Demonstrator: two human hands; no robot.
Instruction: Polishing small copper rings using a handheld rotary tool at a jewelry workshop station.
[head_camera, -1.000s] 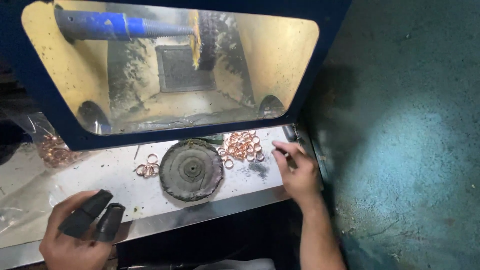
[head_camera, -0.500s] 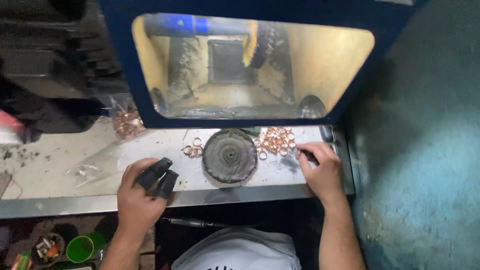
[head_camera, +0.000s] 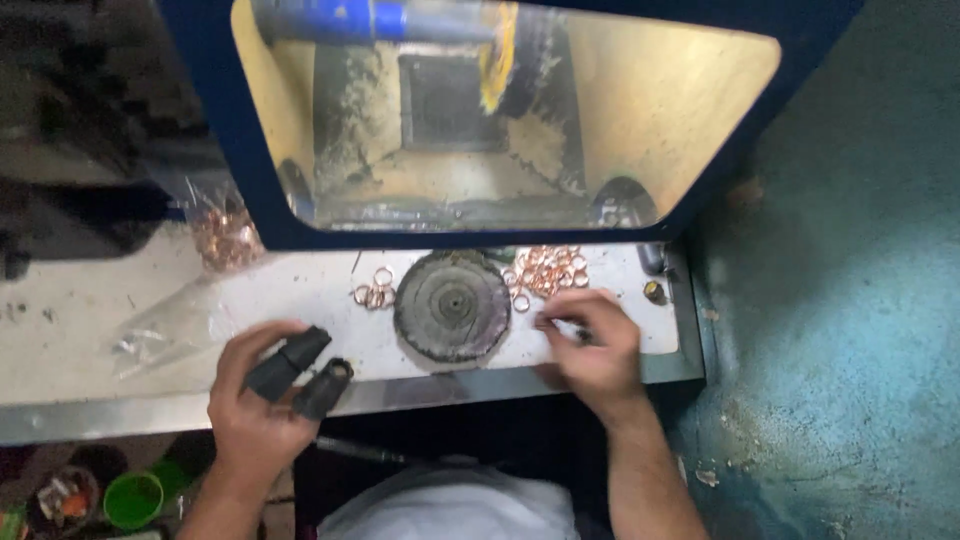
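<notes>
My right hand (head_camera: 592, 345) is sliding left off the shelf's edge, fingers now curled, pinching at the copper rings (head_camera: 545, 270) beside the grey disc (head_camera: 452, 305); whether it has one, I can't tell. My left hand (head_camera: 262, 385), black-capped fingers half bent, is holding nothing.

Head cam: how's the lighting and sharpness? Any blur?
Head view: bright warm light inside the machine hood; upper left nearly black. Whole frame is soft; the right hand smears at its fingertips by the copper rings. Left hand and round disc read clearer.
</notes>
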